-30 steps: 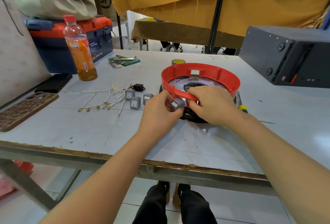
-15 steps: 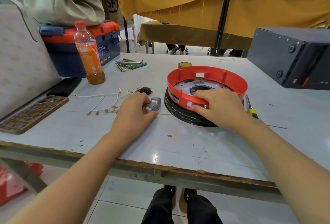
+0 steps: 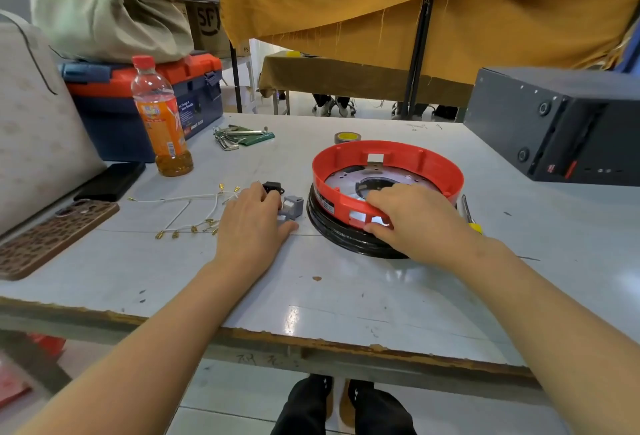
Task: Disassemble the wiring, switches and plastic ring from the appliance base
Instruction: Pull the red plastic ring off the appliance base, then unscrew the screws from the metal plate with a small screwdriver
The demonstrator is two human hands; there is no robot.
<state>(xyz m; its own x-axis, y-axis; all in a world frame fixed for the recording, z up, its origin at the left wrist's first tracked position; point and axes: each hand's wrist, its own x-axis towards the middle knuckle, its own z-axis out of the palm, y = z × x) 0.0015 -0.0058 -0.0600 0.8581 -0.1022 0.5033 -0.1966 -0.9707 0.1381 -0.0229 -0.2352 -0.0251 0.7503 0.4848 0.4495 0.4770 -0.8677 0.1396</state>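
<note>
The appliance base (image 3: 332, 233) is a black round disc with a metal plate (image 3: 346, 180) inside and a red plastic ring (image 3: 388, 150) standing on it. My right hand (image 3: 419, 223) grips the ring's near rim, fingers hooked inside and thumb outside. Just left of the base stands a grey switch (image 3: 293, 207). My left hand (image 3: 251, 226) rests on the table beside it with relaxed fingers, thumb close to the switch, covering other parts. A black socket (image 3: 273, 187) shows past its fingertips. White wires with brass terminals (image 3: 180, 197) lie loose further left.
A yellow-handled screwdriver (image 3: 471, 219) lies right of the base. An orange drink bottle (image 3: 162, 122), a blue and orange toolbox (image 3: 114, 129), hex keys (image 3: 239, 136) and a tape roll (image 3: 347, 137) sit behind. Two phones (image 3: 52, 237) lie at left, a black box (image 3: 554, 129) at right.
My left hand carried a grey switch from the ring's front leftwards, set it on the table and let it go. My right hand stayed on the red ring's near rim.
</note>
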